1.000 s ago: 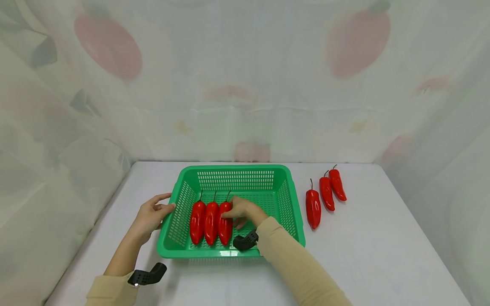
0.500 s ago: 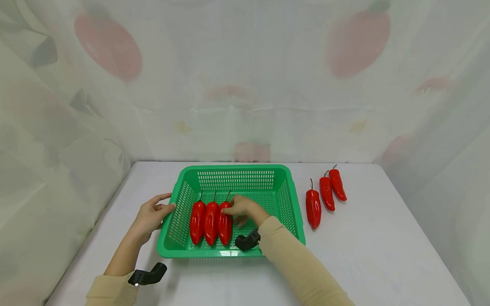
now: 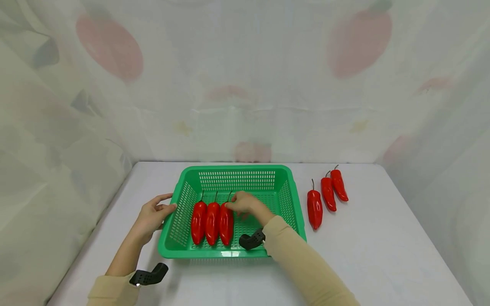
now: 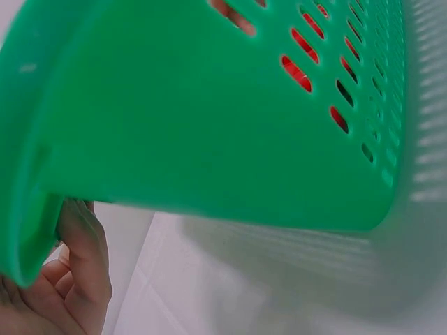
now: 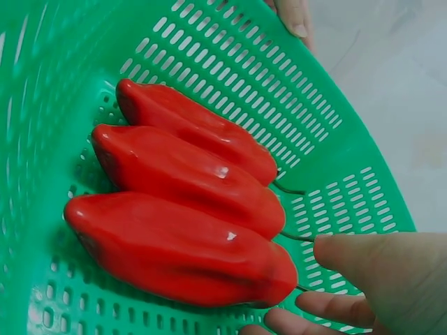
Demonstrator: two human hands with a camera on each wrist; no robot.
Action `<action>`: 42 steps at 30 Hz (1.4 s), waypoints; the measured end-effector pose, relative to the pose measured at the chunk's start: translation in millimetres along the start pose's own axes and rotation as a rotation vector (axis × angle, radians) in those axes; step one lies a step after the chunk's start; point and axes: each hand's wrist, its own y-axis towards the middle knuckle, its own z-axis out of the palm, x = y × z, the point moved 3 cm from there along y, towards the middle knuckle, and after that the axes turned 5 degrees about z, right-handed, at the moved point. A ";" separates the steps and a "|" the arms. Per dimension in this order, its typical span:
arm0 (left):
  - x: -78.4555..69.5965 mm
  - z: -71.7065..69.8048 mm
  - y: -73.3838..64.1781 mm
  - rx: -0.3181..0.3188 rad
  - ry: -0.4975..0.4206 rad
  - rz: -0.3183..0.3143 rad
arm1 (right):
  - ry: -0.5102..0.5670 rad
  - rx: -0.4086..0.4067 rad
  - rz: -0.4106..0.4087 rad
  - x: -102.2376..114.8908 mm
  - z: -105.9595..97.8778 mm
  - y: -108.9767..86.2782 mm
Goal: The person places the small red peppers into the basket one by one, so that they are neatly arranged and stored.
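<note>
Three glossy red chili peppers lie side by side in a green plastic basket (image 3: 199, 254), stems pointing to the back: a left one (image 3: 198, 223), a middle one (image 3: 212, 224) and a right one (image 3: 226, 227). My left hand (image 3: 151, 216) grips the basket's left rim, thumb on top; part of it shows below the rim in the left wrist view. Inside the basket, my right hand (image 3: 246, 203) is at the stem end of the right pepper. The right wrist view shows its thumb (image 5: 342, 252) and fingers spread apart beside the stem, off the pepper's body.
On the white table (image 3: 367, 255), right of the basket, lie more red chili peppers: a near one (image 3: 315, 209), another behind it (image 3: 328, 194) and a third (image 3: 339, 185) farthest back. A patterned white curtain (image 3: 291, 106) hangs behind the table.
My right hand has let go of the right pepper and shifted back and slightly right toward its stem. The peppers stay in place, and my left hand keeps its grip on the rim.
</note>
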 end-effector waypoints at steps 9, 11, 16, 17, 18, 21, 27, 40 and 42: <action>0.4 0.2 0.7 -0.001 -0.004 -0.007 | -0.080 -0.049 -0.062 4.5 -11.6 -7.9; 0.9 0.3 1.1 -0.001 -0.004 -0.008 | -0.113 -0.063 -0.083 6.2 -14.3 -9.9; 1.9 0.3 1.8 -0.003 -0.005 -0.007 | -0.199 -0.095 -0.135 10.3 -20.9 -12.9; 2.0 0.3 1.8 -0.004 -0.006 -0.006 | -0.216 -0.104 -0.148 10.9 -22.1 -13.5; 2.1 0.3 1.7 -0.004 -0.008 -0.006 | -0.224 -0.110 -0.157 11.4 -23.4 -14.3; 2.2 0.4 1.4 -0.003 -0.009 -0.003 | -0.255 -0.137 -0.193 13.4 -28.0 -17.6; 2.4 0.2 1.0 -0.005 -0.008 0.004 | -0.277 -0.195 -0.259 16.4 -40.0 -25.0; 3.2 0.0 1.7 -0.005 -0.003 -0.006 | -0.250 -0.297 -0.355 16.7 -56.9 -39.1; 2.2 0.1 1.1 -0.006 -0.001 -0.004 | -0.245 -0.316 -0.362 15.7 -59.8 -41.5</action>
